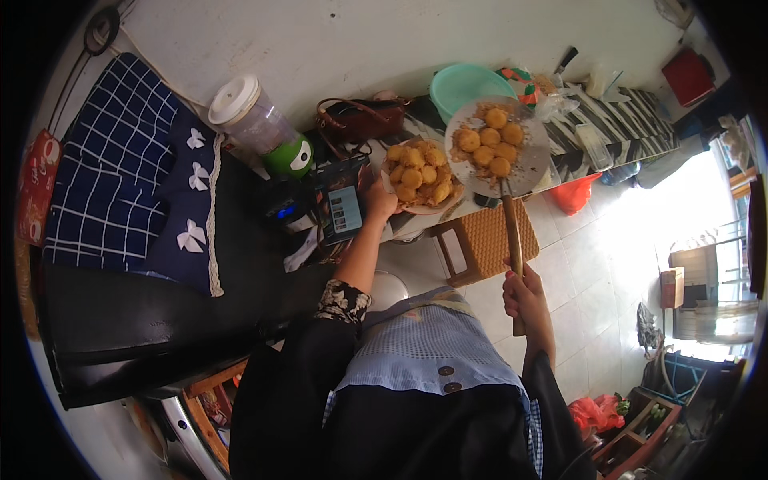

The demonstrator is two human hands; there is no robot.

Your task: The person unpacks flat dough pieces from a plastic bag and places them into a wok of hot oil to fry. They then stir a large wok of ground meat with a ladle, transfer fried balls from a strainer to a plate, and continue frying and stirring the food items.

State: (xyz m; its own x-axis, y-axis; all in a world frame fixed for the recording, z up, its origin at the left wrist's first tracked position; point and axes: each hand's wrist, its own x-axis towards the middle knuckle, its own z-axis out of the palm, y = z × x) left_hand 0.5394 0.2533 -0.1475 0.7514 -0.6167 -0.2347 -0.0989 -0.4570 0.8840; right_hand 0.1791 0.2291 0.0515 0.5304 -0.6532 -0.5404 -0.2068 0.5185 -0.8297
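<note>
My left hand (379,199) grips the near left rim of a plate (427,210) heaped with golden fried fritters (412,178). In my right hand (529,297) is the long wooden handle (513,237) of a wide, flat frying skimmer (536,157). The skimmer's round head is held up beside the plate, to its right. Several round fritters (495,137) and loose fried crumbs lie on it. Just left of my left hand is a tablet-like device (343,207) with a lit screen.
A brown handbag (367,122) and teal basin (465,90) stand by the wall. On the left are a lidded plastic jug (243,114) on a green base and a navy checked cloth (114,174). Below the counter are a woven-pattern stool (498,240) and a red plastic bag (573,195).
</note>
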